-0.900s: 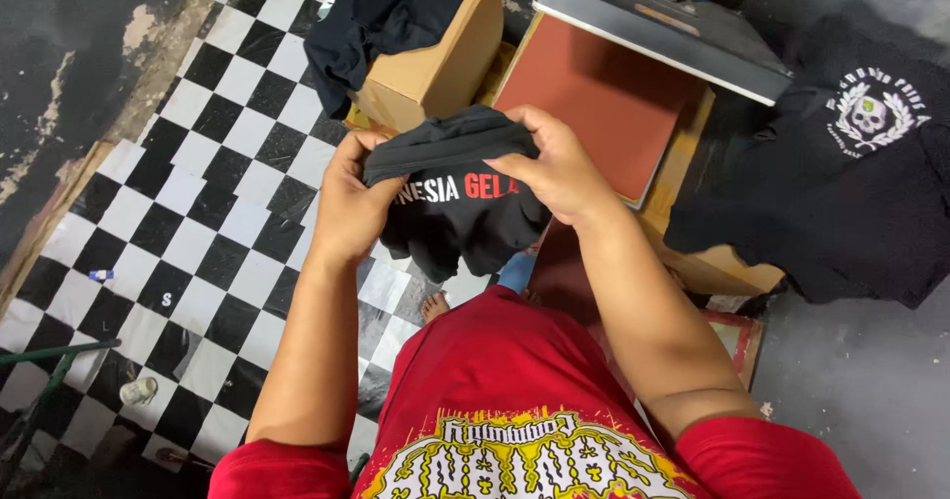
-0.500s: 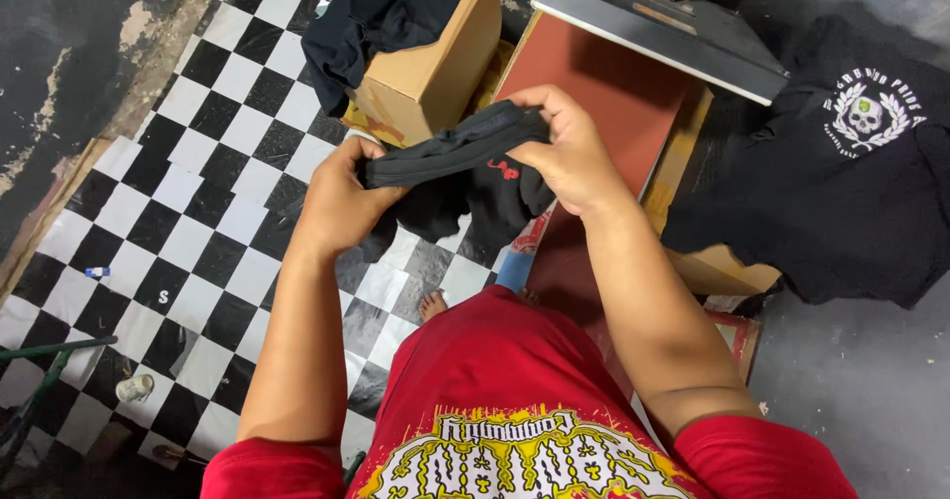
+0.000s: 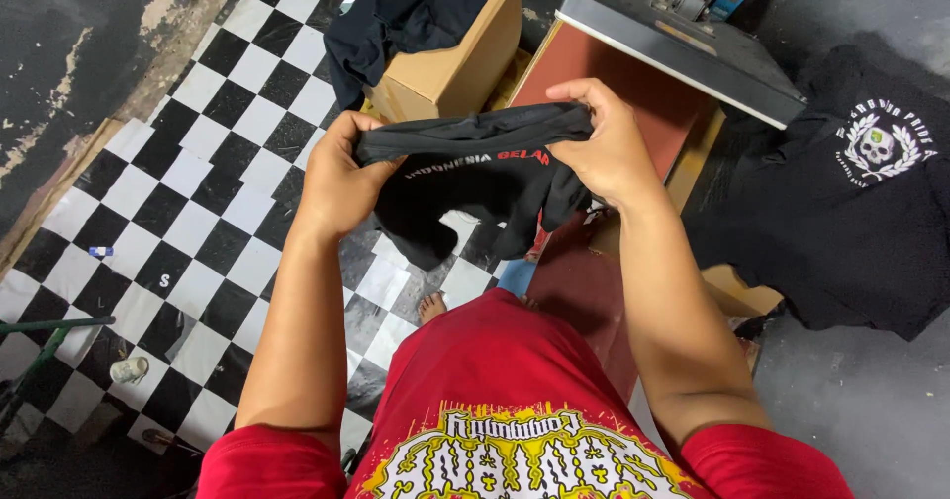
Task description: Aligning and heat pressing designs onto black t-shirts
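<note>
A black t-shirt (image 3: 475, 173) with white and red lettering hangs bunched between my two hands, held above the checkered floor. My left hand (image 3: 336, 178) grips its left end. My right hand (image 3: 604, 143) pinches the rolled top edge at the right end. Loose fabric droops below the roll. Just behind the shirt lies the red-brown lower plate (image 3: 633, 93) of a heat press, with its grey upper plate (image 3: 683, 39) swung back above it.
A cardboard box (image 3: 465, 59) with dark cloth draped on it stands at the back. Another black shirt with a skull print (image 3: 851, 212) lies on the right. Black-and-white floor tiles (image 3: 198, 222) cover the left; my bare foot (image 3: 431, 307) shows below.
My hands rolled the shirt into a tighter band, then raised it slightly; the lettering that was hidden half a second ago shows again.
</note>
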